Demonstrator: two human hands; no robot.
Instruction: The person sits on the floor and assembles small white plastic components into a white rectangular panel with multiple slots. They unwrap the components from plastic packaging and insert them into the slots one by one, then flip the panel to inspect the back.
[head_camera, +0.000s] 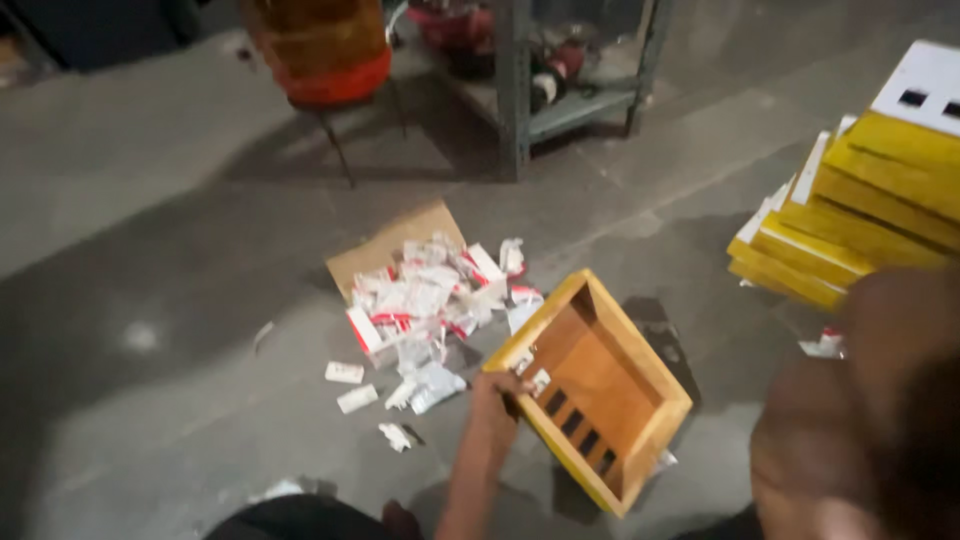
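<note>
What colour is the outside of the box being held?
Yellow outside, bare wood inside the wooden box; head view.

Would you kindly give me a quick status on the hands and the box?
Left hand grips yellow wooden box at its rim. Right hand not clearly visible. Small packets piled beside the box.

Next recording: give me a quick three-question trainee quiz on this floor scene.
1. True or false: the left hand touches the rim of the open wooden box.
2. What lies heaped on the cardboard sheet? A) screws B) white and red packets C) cables
3. Where is the stack of yellow boxes?

Key: 1 true; 2 B; 3 on the floor at the right, apart from the open box.
</note>
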